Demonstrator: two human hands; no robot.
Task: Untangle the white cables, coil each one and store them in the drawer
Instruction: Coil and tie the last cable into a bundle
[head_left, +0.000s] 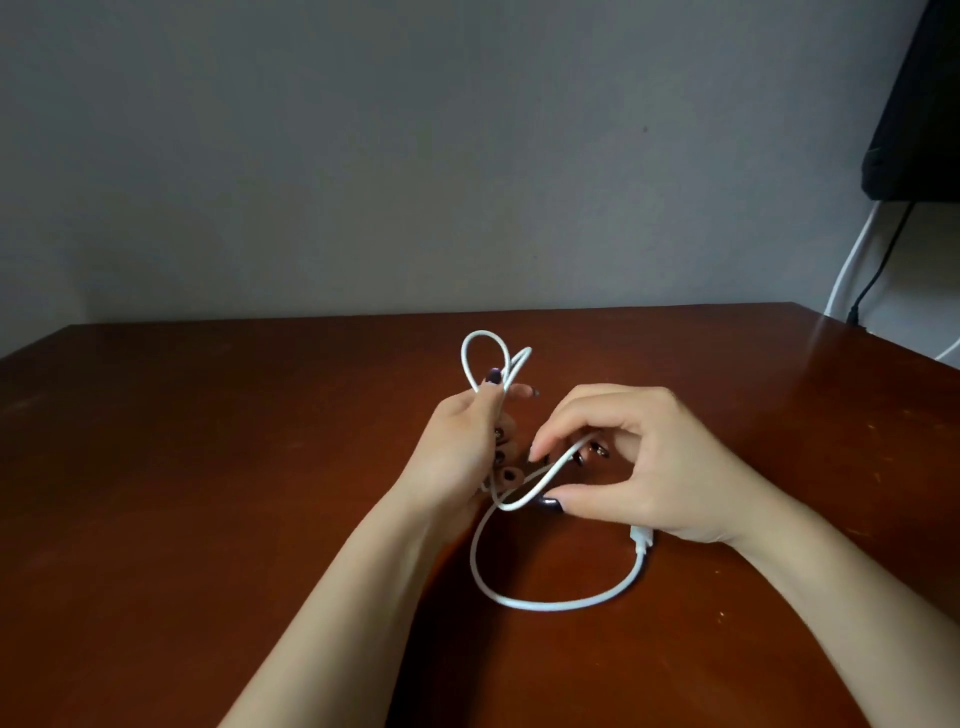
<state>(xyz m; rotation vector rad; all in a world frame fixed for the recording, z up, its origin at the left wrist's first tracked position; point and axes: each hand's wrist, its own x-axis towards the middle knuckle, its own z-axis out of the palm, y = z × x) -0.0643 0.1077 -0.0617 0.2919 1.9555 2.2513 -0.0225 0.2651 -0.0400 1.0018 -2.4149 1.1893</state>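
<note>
Nearest the viewer, two bare forearms reach in from the lower edge over the brown table (208, 467). Between them the low part of the white cable (540, 605) lies flat on the wood in a wide open curve. It swings from under the left wrist, round toward the viewer, then away to the right. It ends in a white plug (640, 540) that lies just under the right wrist and points away from the viewer.

From the left end of that curve the cable climbs off the table into the hands. The right grip (639, 467) is curled round one slanting strand. The strand passes above the thumb and under the bent index finger, and runs from lower left to upper right. The left grip (467, 441), just beside it and palm turned inward, is clenched on a gathered bundle of the cable. The bundle's long axis is close to upright. Two narrow loops stand out above the thumb and lean slightly to the right. Short bits of strand show below the curled fingers. Whether all these strands are one cable or more cannot be told.

Beyond the hands the table runs to its far edge against a plain grey wall (363, 156). At the far right hangs a black object (914, 104), with a white cord (852, 254) and a black cord (883, 254) trailing down below it.
</note>
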